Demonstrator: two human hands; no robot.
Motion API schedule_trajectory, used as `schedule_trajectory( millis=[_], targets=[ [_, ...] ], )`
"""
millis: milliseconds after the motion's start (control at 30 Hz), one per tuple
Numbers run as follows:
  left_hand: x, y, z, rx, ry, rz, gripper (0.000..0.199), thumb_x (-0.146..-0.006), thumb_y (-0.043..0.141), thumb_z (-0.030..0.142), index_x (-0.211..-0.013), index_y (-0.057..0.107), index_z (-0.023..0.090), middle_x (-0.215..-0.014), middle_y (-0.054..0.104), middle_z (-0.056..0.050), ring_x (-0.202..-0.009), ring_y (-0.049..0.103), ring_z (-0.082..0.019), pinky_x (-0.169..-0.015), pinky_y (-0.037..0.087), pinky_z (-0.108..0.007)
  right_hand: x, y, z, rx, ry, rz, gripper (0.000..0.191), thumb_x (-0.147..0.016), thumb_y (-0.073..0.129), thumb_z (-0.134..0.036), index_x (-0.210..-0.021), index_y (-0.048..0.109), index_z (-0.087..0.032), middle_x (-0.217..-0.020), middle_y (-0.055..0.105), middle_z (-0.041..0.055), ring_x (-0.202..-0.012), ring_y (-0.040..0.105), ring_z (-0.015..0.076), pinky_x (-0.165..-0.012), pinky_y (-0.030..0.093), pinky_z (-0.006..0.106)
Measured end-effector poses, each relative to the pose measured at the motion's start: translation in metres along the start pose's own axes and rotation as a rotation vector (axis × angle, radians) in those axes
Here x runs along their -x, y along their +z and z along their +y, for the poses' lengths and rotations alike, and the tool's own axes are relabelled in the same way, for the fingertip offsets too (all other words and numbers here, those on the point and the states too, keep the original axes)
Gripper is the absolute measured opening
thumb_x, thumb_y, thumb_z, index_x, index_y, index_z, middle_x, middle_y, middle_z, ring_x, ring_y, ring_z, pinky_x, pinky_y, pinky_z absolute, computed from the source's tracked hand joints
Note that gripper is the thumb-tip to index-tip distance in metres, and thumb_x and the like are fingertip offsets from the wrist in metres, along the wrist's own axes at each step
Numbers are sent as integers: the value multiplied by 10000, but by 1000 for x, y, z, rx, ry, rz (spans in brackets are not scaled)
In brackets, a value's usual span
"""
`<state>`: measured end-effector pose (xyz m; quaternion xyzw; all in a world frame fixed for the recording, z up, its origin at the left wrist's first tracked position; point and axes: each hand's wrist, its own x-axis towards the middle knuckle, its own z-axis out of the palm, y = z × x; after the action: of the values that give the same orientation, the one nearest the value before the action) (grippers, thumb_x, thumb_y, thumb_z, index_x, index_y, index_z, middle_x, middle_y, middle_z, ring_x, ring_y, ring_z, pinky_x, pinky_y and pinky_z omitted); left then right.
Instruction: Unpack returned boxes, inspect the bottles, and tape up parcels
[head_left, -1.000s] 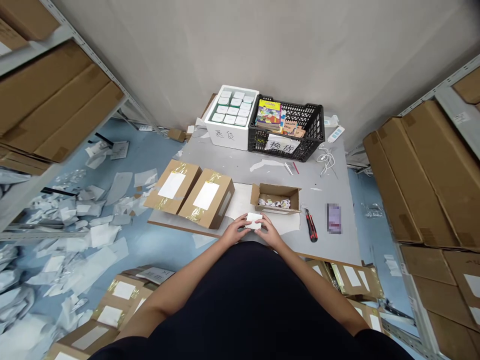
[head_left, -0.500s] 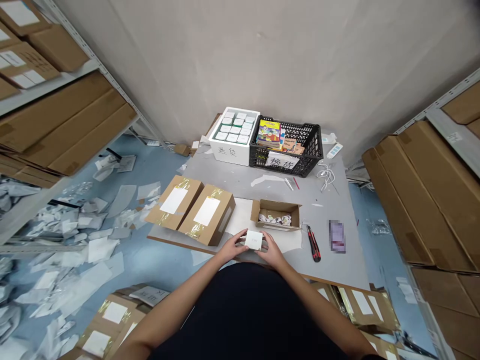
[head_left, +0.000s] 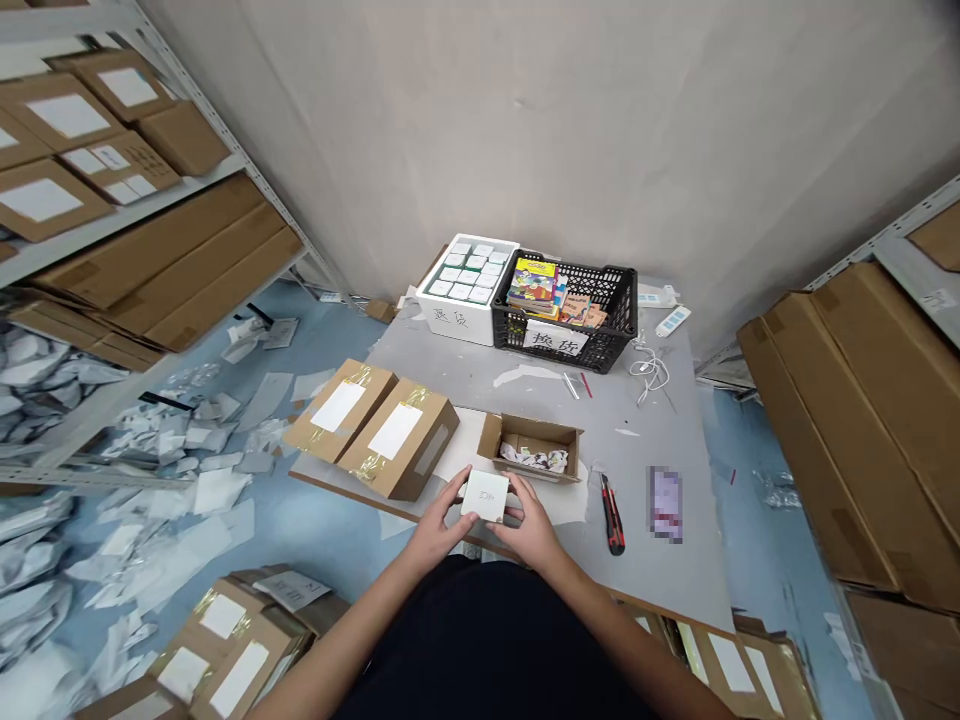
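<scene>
A small white box (head_left: 485,495) with dark writing on its top is gripped from both sides by my hands, over the table's front edge. My left hand (head_left: 442,520) closes on its left side, and my right hand (head_left: 529,522) on its right side. Just beyond them stands an open cardboard carton (head_left: 577,455) with crumpled, patterned paper inside. To the right of my hands lies a red and black utility knife (head_left: 612,515). Two taped cardboard boxes (head_left: 399,437) with white labels sit to the left on the grey table.
At the back stand a white foam box (head_left: 459,322) of small white boxes and a black crate (head_left: 600,350) holding books. A white cable (head_left: 651,372) and a pixelated purple item (head_left: 665,505) lie at right. Loaded shelves (head_left: 247,165) flank the table; papers cover the left floor.
My hands have brought the white box closer to my body and it appears larger. The whole view has shifted slightly, while the things on the table keep their places.
</scene>
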<state>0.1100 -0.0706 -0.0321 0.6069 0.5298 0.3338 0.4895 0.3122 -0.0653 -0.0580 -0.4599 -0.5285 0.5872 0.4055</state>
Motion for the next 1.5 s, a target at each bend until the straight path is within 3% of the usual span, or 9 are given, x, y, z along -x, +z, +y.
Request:
schedule_trajectory(
  millis=[200, 333, 500, 633, 833, 1000, 1100, 1333, 1500],
  targets=[
    [10, 16, 30, -81, -31, 98, 681, -872, 582, 451, -1494, 355, 291, -1552, 356, -73, -1431, 324, -289, -1138, 351, -442, 8, -20, -25, -11, 14, -55, 822, -670, 768, -226, -1396, 428, -408, -1461, 391, 40, -1342, 444, 292, -941, 572, 434],
    [4, 8, 50, -121, -13, 132, 676, -871, 583, 464, -1490, 361, 309, -1547, 368, -46, -1432, 325, -284, -1167, 304, -441, 0, -23, -50, -8, 20, -78, 833, -671, 775, -238, -1406, 429, -417, -1487, 372, 27, -1344, 445, 289, -965, 566, 435],
    [-27, -29, 79, -108, 22, 129, 668, -865, 596, 458, -1483, 368, 344, -1549, 361, -3, -1428, 331, -290, -1144, 360, -419, -37, -19, -91, 14, -13, -53, 810, -681, 783, -268, -1399, 443, -425, -1490, 368, 20, -1334, 458, 286, -966, 569, 422],
    [-80, -76, 95, -82, 97, 95, 667, -868, 602, 440, -1484, 359, 360, -1548, 360, 24, -1424, 341, -281, -1148, 359, -410, -95, -9, -125, 43, -76, 0, 793, -674, 788, -267, -1390, 468, -388, -1464, 401, 40, -1309, 485, 288, -939, 581, 408],
    [-213, -150, 102, 39, 248, 49, 670, -868, 598, 453, -1483, 378, 307, -1539, 380, -28, -1392, 390, -284, -1097, 419, -394, -236, -1, -158, 93, -183, 91, 778, -670, 780, -288, -1387, 484, -345, -1470, 407, 60, -1317, 460, 289, -894, 590, 401],
    [-357, -203, 101, 16, 431, 104, 632, -866, 617, 447, -1446, 442, 265, -1467, 474, -83, -1354, 434, -267, -1110, 379, -402, -386, -16, -175, 176, -295, 138, 894, -637, 813, -318, -1441, 429, -242, -1410, 478, 114, -1201, 560, 278, -1014, 486, 470],
    [-445, -228, 107, 68, 523, 63, 626, -879, 600, 442, -1447, 434, 238, -1431, 517, -102, -1333, 457, -261, -1106, 370, -426, -476, -32, -191, 220, -345, 163, 908, -655, 807, -329, -1461, 396, -252, -1404, 473, 124, -1170, 580, 268, -1003, 486, 476],
    [-632, -248, 118, 268, 671, 19, 570, -903, 561, 405, -1431, 447, 225, -1398, 552, -111, -1335, 456, -260, -1100, 370, -470, -655, -84, -218, 298, -413, 202, 955, -698, 782, -238, -1513, 286, -263, -1435, 439, 136, -1219, 538, 284, -997, 489, 483],
    [-728, -238, 92, 341, 687, -10, 561, -894, 574, 357, -1422, 454, 214, -1388, 561, -114, -1338, 455, -257, -1090, 390, -462, -738, -125, -199, 346, -396, 220, 981, -686, 775, -186, -1520, 267, -276, -1457, 417, 120, -1231, 522, 272, -1022, 474, 484]
  ],
)
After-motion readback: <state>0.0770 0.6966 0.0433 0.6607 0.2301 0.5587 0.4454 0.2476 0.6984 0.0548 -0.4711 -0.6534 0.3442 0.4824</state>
